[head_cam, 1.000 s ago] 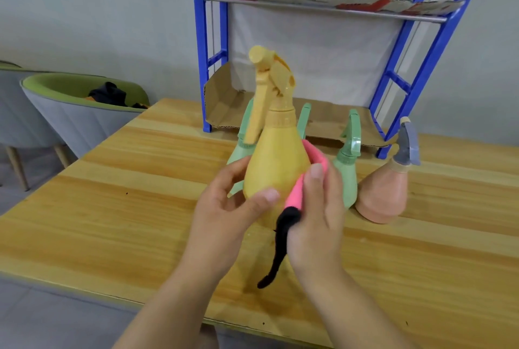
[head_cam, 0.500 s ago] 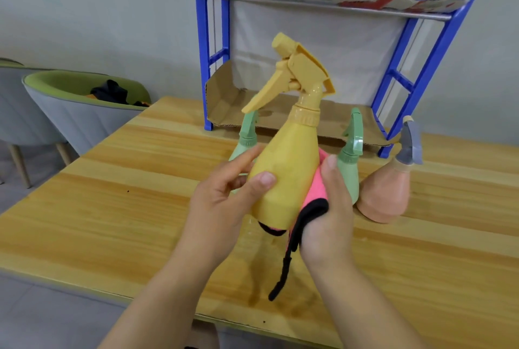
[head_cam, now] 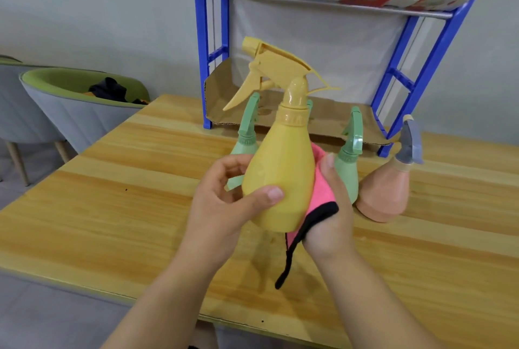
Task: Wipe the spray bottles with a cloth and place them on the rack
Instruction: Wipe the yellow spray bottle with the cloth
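I hold the yellow spray bottle [head_cam: 280,174] above the table [head_cam: 112,208], with green spray bottles [head_cam: 348,168] close behind. My left hand [head_cam: 224,208] grips it, and my right hand [head_cam: 331,216] clasps the pink cloth [head_cam: 320,194] against it.

No legible txt, labels, nos. or signs anywhere. Only red print on cardboard [head_cam: 373,1] at top of frame, on upper shelf of rack [head_cam: 200,39]; too blurred and torn to read.

yellow bottle [head_cam: 280,174] turned more upright, pink cloth [head_cam: 320,194] slid down its side
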